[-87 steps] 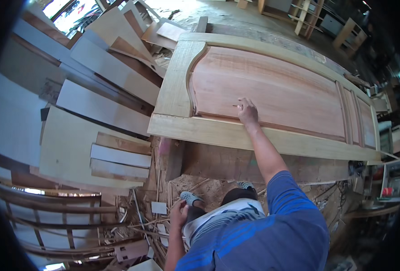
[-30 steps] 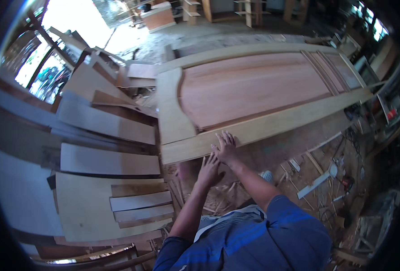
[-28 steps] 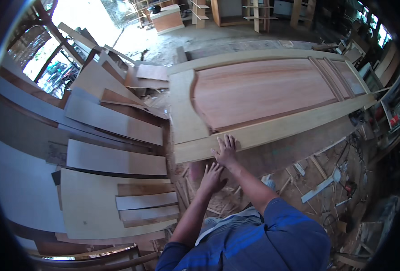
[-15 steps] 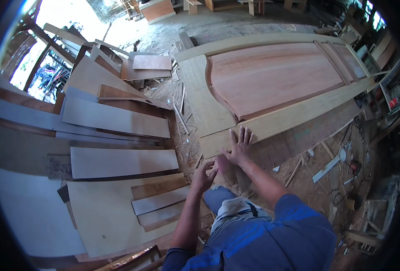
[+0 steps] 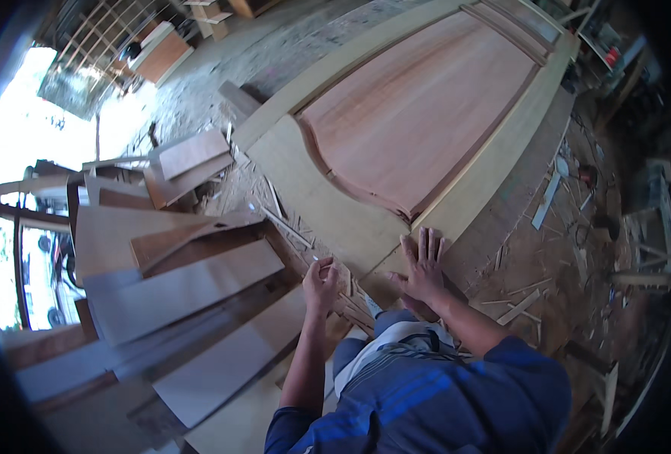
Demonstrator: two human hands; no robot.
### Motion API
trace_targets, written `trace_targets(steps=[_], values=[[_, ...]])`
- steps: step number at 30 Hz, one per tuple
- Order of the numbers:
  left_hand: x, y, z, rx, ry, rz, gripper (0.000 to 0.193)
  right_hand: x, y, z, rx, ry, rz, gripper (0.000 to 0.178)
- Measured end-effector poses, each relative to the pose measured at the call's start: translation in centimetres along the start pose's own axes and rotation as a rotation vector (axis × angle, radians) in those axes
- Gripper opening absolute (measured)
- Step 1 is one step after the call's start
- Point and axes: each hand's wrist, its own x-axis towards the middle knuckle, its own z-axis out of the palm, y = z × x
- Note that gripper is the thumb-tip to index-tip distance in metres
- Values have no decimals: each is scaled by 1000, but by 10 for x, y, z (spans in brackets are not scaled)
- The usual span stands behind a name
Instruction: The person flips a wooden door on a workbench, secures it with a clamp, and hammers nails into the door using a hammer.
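The door (image 5: 418,113) lies flat, panel face up; its near end edge adjoins a strip of floor (image 5: 246,181) strewn with offcuts, which separates it from the stacked boards (image 5: 199,291); right hand (image 5: 425,276): fingers extended and spread at the door's near corner; left hand (image 5: 320,286): fingers curled, apart from the door, beyond its end edge; whether they grasp anything cannot be told.

The head fisheye looks down and forward over the torso (image 5: 441,393), near the panelled door (image 5: 418,106).
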Motion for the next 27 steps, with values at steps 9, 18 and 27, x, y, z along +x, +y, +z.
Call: trace_targets(steps=[9, 18, 27], values=[[157, 18, -51, 782, -222, 521, 81, 27, -53, 9, 30, 175, 320, 96], [370, 8, -128, 843, -150, 654, 78, 55, -141, 42, -136, 530, 1138, 102], [502, -12, -166, -410, -265, -289, 82, 46, -166, 23, 539, 265, 1831, 132]])
